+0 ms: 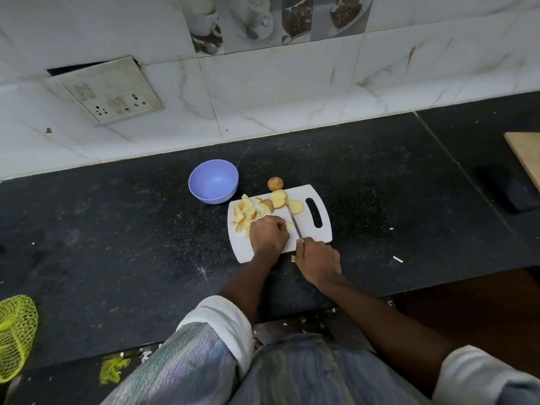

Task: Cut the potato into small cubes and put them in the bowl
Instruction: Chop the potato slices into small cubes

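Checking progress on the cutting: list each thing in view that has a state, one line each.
Bowl: upright, empty.
Cutting board: flat on the counter, holding potato pieces.
Potato pieces: cut, piled on the board.
Whole potato: uncut, beside the board.
Knife: gripped, blade over the board.
Left hand: curled on the board.
Right hand: gripping the knife.

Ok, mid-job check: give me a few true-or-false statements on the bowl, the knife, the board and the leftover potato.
1. The purple bowl already holds potato cubes. False: it looks empty.
2. The right hand holds the knife. True.
3. A whole potato lies on the counter just beyond the cutting board. True.
4. The left hand rests on the counter off the board. False: it is on the board beside the cut pieces.
5. The board's handle slot faces the bowl. False: it is on the far side.
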